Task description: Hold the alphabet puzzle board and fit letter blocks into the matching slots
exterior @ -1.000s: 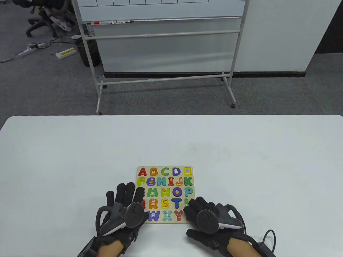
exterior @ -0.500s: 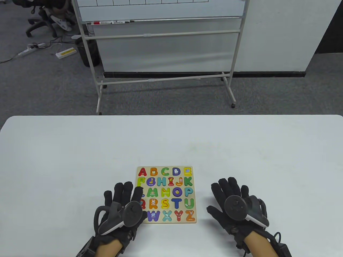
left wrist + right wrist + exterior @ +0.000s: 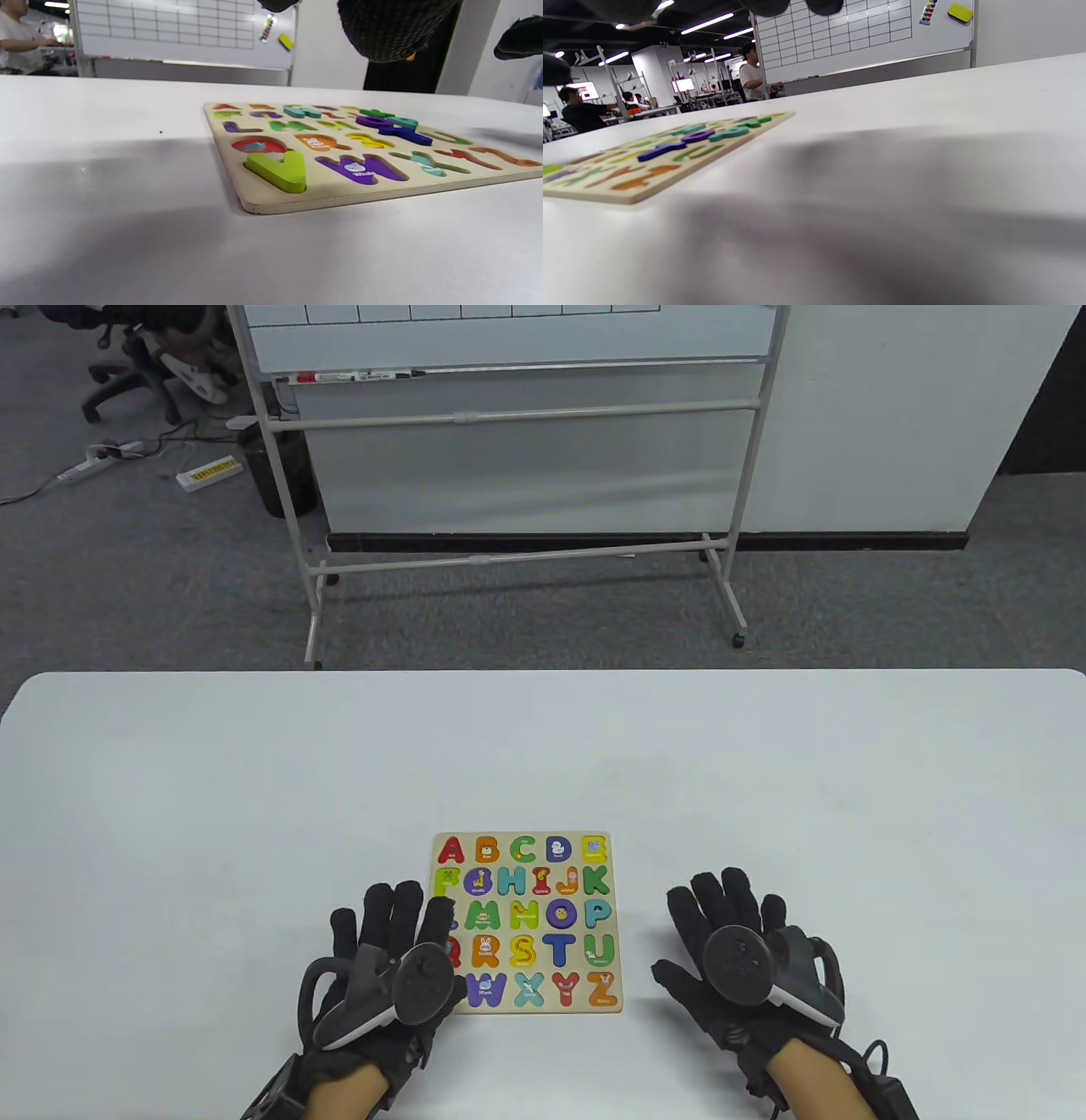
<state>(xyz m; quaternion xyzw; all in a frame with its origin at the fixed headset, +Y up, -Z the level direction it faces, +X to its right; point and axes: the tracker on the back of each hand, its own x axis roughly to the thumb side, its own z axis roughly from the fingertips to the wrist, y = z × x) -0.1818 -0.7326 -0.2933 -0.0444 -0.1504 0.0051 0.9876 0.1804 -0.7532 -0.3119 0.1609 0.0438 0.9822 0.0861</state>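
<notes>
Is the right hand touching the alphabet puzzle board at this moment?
Apart. In the table view, the right hand lies to the right of the alphabet puzzle board, with a strip of bare white table plainly between them.

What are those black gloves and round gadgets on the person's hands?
Both hands wear black knit gloves covering every finger. Strapped to the back of the left hand and the right hand is a dark grey tracker with a round disc face, a loop ring and a white underside. Bare forearms show below black wrist straps, and a black cable trails from the right wrist.
</notes>
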